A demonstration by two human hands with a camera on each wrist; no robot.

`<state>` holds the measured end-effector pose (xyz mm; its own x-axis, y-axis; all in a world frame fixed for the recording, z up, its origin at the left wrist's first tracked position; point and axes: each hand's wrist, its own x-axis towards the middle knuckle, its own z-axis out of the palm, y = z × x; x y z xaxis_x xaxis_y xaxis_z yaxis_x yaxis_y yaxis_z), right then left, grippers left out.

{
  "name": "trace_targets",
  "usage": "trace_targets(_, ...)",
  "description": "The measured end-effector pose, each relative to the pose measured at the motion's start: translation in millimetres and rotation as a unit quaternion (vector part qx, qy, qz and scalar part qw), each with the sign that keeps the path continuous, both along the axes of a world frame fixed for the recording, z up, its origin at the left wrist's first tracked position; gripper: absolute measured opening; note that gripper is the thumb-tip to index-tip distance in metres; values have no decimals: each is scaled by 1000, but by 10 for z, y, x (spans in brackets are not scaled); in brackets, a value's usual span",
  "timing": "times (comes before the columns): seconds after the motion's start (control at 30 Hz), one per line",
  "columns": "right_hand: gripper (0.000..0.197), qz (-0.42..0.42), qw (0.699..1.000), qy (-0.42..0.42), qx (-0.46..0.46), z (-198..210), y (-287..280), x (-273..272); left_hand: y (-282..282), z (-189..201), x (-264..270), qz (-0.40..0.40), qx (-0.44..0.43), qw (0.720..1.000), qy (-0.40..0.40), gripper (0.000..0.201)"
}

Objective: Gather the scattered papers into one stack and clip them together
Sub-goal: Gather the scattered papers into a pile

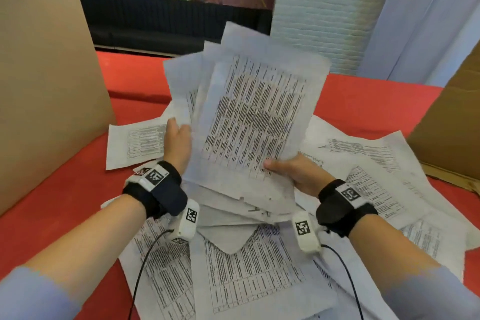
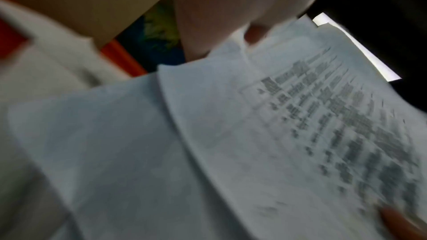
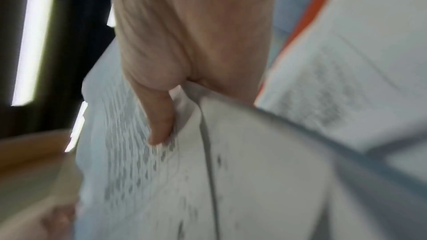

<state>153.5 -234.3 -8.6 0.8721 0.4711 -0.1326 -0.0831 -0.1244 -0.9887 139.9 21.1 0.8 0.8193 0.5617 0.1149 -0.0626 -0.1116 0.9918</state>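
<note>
I hold a loose, fanned bundle of printed papers (image 1: 249, 117) tilted up above the table. My left hand (image 1: 179, 138) grips its left edge, thumb in front and fingers hidden behind the sheets. My right hand (image 1: 288, 169) pinches the lower right corner, thumb on the printed face. The left wrist view is blurred and shows the bundle of papers (image 2: 254, 134). In the right wrist view my thumb (image 3: 159, 116) presses on the top sheet of the papers (image 3: 143, 171). More scattered papers (image 1: 246, 273) lie on the red table (image 1: 65, 189). No clip is in view.
A tall cardboard panel (image 1: 46, 80) stands at the left and another cardboard box (image 1: 452, 122) at the right. Loose sheets spread right (image 1: 376, 169) and left (image 1: 137, 143) of my hands. Wrist camera cables trail over the near papers.
</note>
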Motion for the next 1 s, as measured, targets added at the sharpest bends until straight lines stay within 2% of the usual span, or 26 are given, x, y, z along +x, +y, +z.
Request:
trace_targets(0.07, 44, -20, 994, -108, -22, 335, 62, -27, -98, 379, -69, 33, 21, 989, -139, 29)
trace_targets(0.1, 44, -26, 989, -143, -27, 509, 96, -36, -151, 530, -96, 35, 38, 980, -193, 21)
trace_targets(0.13, 45, -19, 985, -170, -31, 675, 128, -46, -198, 662, -137, 27, 60, 970, -234, 12)
trace_targets(0.2, 48, 2, 974, -216, -66, 917, 160, -69, -268, 840, -222, 9, 105, 952, -289, 10)
trace_targets(0.3, 50, 8, 967, -235, -99, 914, 119, -120, -234, 713, -282, -8, 118, 952, -281, 12)
trace_targets(0.4, 46, -3, 981, -188, -41, 537, 124, -226, -255, 306, -390, -19, 95, 983, -158, 33)
trace_targets(0.5, 27, -100, 969, -223, 26, 434, 320, -292, -441, 282, -475, -9, 101, 990, -97, 45)
trace_targets(0.53, 21, -128, 958, -251, 47, 530, 400, -302, -505, 389, -469, 19, 99, 989, -109, 48)
trace_targets(0.57, 18, -146, 948, -276, 67, 666, 465, -316, -544, 534, -464, 40, 100, 982, -156, 47)
trace_targets(0.63, 18, -164, 927, -323, 100, 966, 529, -326, -566, 834, -438, 62, 109, 951, -283, 36)
trace_targets(0.7, 17, -172, 909, -360, 116, 1164, 506, -313, -511, 1023, -448, 63, 146, 926, -342, 17)
trace_targets(0.73, 18, -172, 906, -370, 116, 1185, 481, -299, -467, 1068, -466, 57, 153, 922, -351, 22)
trace_targets(0.8, 24, -166, 916, -353, 92, 1037, 426, -247, -382, 970, -463, 36, 157, 932, -326, 20)
trace_targets(0.87, 34, -147, 945, -288, 58, 696, 387, -208, -261, 629, -398, 12, 132, 960, -248, 13)
trace_targets(0.93, 39, -139, 969, -202, 31, 333, 361, -247, -217, 228, -336, -18, 95, 985, -145, 28)
trace_targets(0.97, 36, -143, 975, -168, 26, 197, 372, -273, -252, 96, -354, -23, 86, 992, -94, 38)
trace_targets(1.0, 29, -155, 977, -145, 31, 132, 405, -296, -311, 21, -365, -21, 60, 995, -75, 37)
